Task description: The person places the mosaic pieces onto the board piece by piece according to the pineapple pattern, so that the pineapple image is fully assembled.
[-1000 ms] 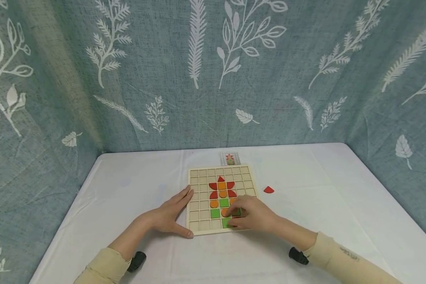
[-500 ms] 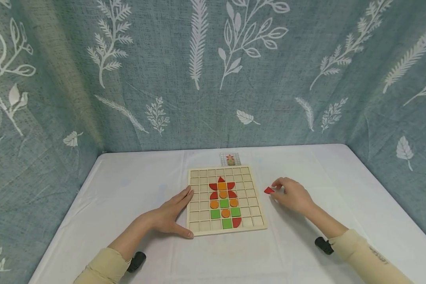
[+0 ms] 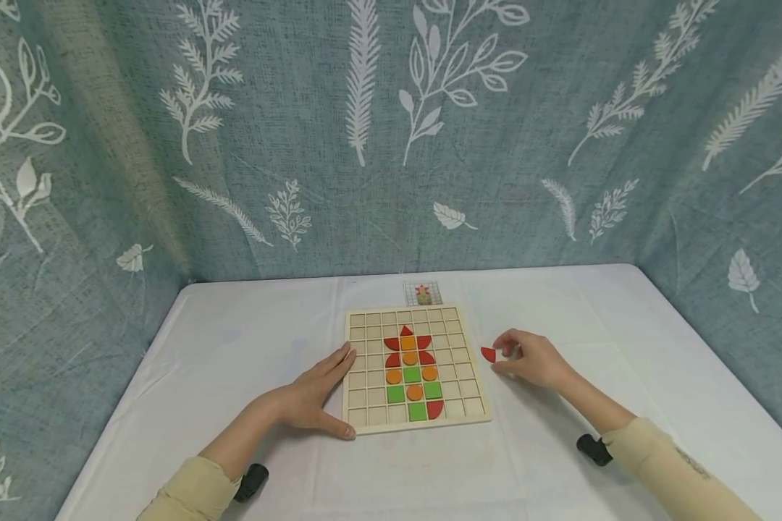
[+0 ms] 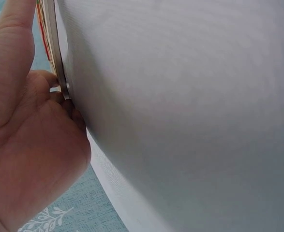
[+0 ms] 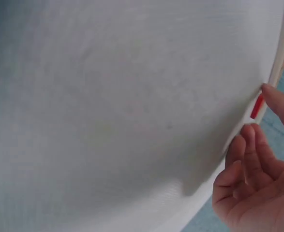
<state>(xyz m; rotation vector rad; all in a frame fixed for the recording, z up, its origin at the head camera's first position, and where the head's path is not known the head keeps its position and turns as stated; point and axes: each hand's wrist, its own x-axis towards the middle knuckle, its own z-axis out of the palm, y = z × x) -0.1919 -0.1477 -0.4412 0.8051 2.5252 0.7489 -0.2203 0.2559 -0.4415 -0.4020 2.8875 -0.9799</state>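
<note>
My left hand (image 3: 309, 394) lies spread along the left edge of a wooden grid board (image 3: 365, 398), thumb at the near corner and fingertips on the frame. Set in its cells are red pieces (image 3: 434, 409), orange discs (image 3: 414, 392), an orange square (image 3: 408, 343) and green squares (image 3: 417, 412), forming a figure. Just right of the board, my right hand (image 3: 533, 359) pinches a red quarter-circle piece (image 3: 488, 354) between thumb and fingers, low over the tablecloth. In the right wrist view the red piece (image 5: 257, 107) shows between thumb and fingertips.
A small printed pattern card (image 3: 422, 293) lies behind the board's far edge. White cloth (image 3: 625, 347) covers the table, and a blue-green leaf-patterned curtain (image 3: 391, 181) stands behind and at both sides. Black wrist devices (image 3: 252, 483) sit under the sleeves.
My right hand has left the board's near right cells, where a red piece now shows, and gone right to the loose red piece. That piece has turned and shifted slightly. My left hand stays put.
</note>
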